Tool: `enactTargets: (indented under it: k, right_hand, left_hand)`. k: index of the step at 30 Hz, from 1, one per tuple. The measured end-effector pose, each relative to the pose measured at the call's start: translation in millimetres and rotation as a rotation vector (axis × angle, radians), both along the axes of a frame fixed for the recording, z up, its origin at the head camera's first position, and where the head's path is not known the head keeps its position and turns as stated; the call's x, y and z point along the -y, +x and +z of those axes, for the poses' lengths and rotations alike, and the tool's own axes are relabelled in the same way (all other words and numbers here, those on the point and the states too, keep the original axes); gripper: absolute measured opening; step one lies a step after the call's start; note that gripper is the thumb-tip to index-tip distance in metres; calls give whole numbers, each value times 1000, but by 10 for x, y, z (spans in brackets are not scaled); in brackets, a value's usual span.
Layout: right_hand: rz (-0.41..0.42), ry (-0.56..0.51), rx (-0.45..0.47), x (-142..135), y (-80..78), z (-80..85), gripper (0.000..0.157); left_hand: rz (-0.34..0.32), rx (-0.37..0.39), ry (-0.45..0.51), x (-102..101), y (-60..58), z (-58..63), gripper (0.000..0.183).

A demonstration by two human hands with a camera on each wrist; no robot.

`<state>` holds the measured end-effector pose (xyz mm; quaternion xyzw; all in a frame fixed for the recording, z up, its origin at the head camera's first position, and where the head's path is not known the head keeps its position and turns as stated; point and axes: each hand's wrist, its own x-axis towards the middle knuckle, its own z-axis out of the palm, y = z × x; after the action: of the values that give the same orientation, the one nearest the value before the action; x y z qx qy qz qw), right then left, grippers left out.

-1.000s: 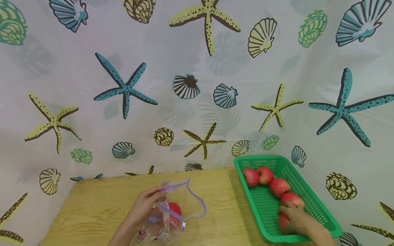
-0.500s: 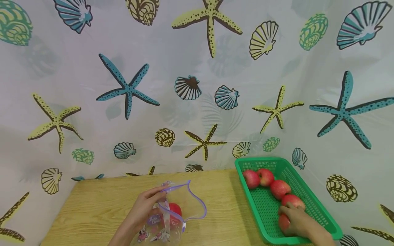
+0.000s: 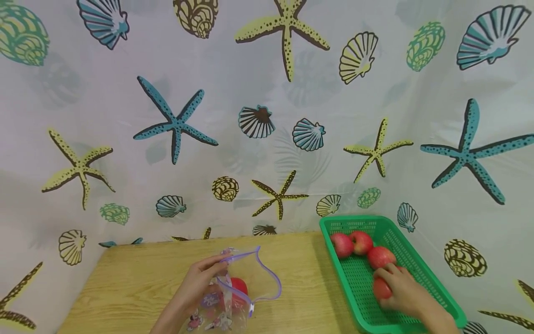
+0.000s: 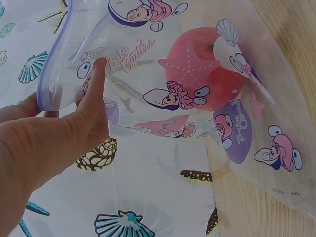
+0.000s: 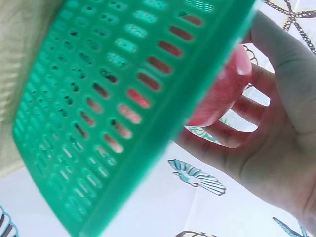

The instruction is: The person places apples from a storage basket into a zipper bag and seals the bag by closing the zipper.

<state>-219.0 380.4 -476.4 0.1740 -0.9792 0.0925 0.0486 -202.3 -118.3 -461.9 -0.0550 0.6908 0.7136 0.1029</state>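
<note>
Left hand (image 3: 199,283) pinches bag (image 3: 225,294), mouth facing up-right; right hand (image 3: 403,291) grips apple (image 3: 381,288) at basket (image 3: 347,287), long axis slanting far-left

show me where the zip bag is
In the head view, the zip bag shows low, left of centre, over the wooden table, left of the green basket, a red apple inside.

"What sort of place, a home?"
"Can't tell. It's a screened-off wood-grain table (image 3: 137,278): a shell-and-starfish sheet (image 3: 233,93) covers the far, left and right sides."
"And on the table?"
"Food things: apples (image 3: 381,257) in a green basket (image 3: 341,277) on the right, a zip bag (image 3: 219,301) left of it."
</note>
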Motion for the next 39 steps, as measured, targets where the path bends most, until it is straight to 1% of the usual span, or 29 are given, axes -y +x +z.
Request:
enactTargets:
  k: [4,7,16,22,28,30,39]
  right_hand:
    - [-34,-19,25,64,-3,84,51]
    - [-39,-25,32,107,-11,141,52]
    - [-30,-17,-32,235,-7,277,52]
    - [7,-14,-72,325,-14,358,50]
    - [52,-28,-64,439,-5,447,51]
    - [65,-23,-74,484,3,469,51]
    - [142,0,-174,648,-4,525,52]
  left_hand:
    - [-5,-1,7,-1,-1,-11,46]
    - [-3,-5,8,-6,3,-15,45]
    - [-2,-12,0,-13,11,-1,45]
    - [-13,-17,7,-15,20,10,46]
    - [-17,-15,15,-17,24,11,46]
    - [-18,-15,16,-19,23,7,46]
    - [-20,-15,19,-31,19,-4,44]
